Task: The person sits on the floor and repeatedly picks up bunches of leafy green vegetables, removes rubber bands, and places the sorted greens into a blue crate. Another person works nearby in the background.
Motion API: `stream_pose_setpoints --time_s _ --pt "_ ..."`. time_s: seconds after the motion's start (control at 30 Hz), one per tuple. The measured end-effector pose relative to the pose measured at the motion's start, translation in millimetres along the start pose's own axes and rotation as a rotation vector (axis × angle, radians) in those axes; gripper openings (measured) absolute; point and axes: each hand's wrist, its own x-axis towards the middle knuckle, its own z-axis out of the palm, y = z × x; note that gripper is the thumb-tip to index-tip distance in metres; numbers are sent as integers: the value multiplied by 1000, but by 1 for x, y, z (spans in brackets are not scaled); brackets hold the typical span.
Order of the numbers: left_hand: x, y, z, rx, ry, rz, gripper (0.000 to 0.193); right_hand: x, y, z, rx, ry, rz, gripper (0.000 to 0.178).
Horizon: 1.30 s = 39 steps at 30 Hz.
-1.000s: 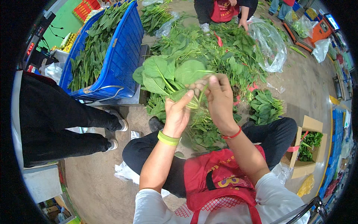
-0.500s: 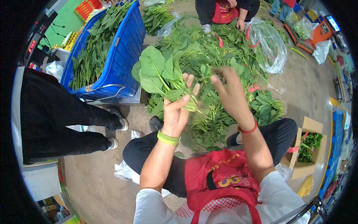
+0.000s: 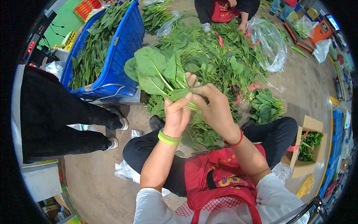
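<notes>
A bunch of leafy greens like spinach (image 3: 151, 71) is in my left hand (image 3: 177, 116), its broad leaves fanned to the upper left and its stems pointing right. The thumb lies across the stems and the fingers curl behind them. My right hand (image 3: 215, 110) meets the bunch at its stem side, with thumb and forefinger pinched on the edge of a small leaf (image 3: 179, 94). Its other fingers are bent. Below and beyond both hands, a wide heap of loose greens (image 3: 220, 56) covers the floor. The stem ends are partly hidden by my right hand.
A blue crate (image 3: 126, 56) full of greens stands at the left, beside a person in black trousers (image 3: 56, 115). Across the heap, another person's hand (image 3: 242, 27) touches the greens near a clear plastic bag (image 3: 276, 56). At right are a cardboard box (image 3: 308, 122) and an orange scale (image 3: 323, 31).
My right hand has come down and left from above the heap to the bunch and pinched a leaf. The bunch has shifted slightly left in my left hand.
</notes>
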Motion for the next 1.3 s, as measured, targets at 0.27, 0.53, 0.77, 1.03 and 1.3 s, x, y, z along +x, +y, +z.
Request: stream_pose_setpoints --time_s 0.27,0.53,0.77,1.03,1.3 --pt "0 0 -3 16 94 7 58 -24 -15 18 433 327 245 16" --pt "-4 7 -7 -56 36 -30 62 24 8 -22 -140 423 -44 24" --pt "-2 8 -13 -212 -24 -104 63 -18 -25 -21 -119 -148 -168 36" --pt "-3 8 -6 -131 -20 -11 67 -21 -11 2 -257 76 -225 21" --pt "-1 -6 -8 -16 11 111 68 -31 -3 9 157 233 135 8"
